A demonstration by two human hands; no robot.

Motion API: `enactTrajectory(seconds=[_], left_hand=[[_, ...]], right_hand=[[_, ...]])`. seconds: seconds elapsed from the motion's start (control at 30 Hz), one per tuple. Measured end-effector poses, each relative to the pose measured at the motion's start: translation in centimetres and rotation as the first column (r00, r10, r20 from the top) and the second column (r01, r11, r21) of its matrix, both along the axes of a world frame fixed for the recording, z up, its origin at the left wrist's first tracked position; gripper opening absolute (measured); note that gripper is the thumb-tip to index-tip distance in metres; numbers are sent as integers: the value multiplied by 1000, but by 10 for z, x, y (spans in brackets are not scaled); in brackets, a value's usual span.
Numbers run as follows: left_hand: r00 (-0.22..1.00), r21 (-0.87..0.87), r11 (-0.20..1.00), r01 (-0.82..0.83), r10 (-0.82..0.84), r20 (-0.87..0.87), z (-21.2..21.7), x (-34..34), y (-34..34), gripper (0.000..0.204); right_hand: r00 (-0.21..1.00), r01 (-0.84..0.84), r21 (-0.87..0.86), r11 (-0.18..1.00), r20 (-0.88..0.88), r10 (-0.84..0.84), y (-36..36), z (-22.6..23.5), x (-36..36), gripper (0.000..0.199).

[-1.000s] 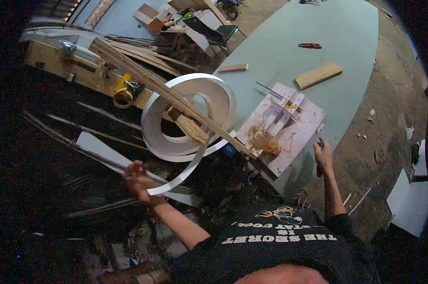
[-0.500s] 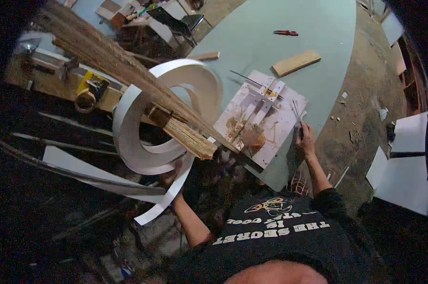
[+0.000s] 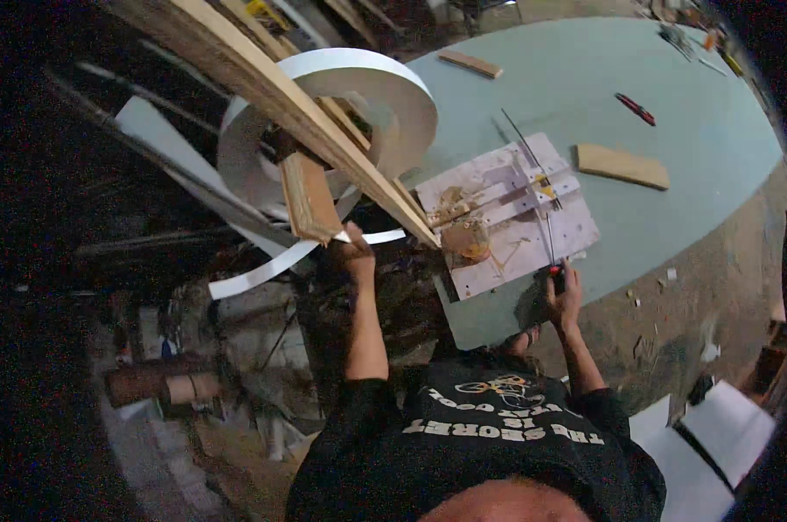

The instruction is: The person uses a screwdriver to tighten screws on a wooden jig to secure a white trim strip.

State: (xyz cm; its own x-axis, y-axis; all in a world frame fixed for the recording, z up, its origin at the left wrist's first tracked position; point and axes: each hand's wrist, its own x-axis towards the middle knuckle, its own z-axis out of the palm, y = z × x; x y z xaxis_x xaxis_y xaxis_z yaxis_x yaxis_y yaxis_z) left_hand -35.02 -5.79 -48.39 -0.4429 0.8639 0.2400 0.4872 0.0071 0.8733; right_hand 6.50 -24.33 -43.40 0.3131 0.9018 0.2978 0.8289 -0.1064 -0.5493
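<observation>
Right hand (image 3: 566,297) closed round the handle of a thin tool (image 3: 550,242), at the near edge of a pale board (image 3: 576,228) on the green table (image 3: 715,148). I read the tool's long axis as nearly straight away from the body, shaft pointing over the board toward its white rails (image 3: 498,209). Left hand (image 3: 356,257) just beside the near end of a wood block (image 3: 310,204), fingers bent; I cannot tell whether they grip anything. White strip (image 3: 359,61) coiled around a long plank (image 3: 311,122), one loose end pointing left and toward the body. Plank runs slantwise, near end by the board's left corner.
</observation>
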Motion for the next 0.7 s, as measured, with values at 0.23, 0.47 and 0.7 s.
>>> enactTrajectory(seconds=[0.23, 0.47, 0.7], left_hand=[[974, -414, 904, 102, -6, 228, -21, -28, 16, 48], [863, -564, 782, 266, 67, 501, -50, 7, 31, 55], [873, 212, 941, 264, -327, 363, -111, -41, 29, 46]], right_hand=[[993, -80, -63, 995, -91, 74, 3, 8, -37, 52], [991, -122, -27, 992, -53, 120, 2, -9, -13, 55], [977, -114, -131, 985, -195, 87, 5, -16, -25, 55]])
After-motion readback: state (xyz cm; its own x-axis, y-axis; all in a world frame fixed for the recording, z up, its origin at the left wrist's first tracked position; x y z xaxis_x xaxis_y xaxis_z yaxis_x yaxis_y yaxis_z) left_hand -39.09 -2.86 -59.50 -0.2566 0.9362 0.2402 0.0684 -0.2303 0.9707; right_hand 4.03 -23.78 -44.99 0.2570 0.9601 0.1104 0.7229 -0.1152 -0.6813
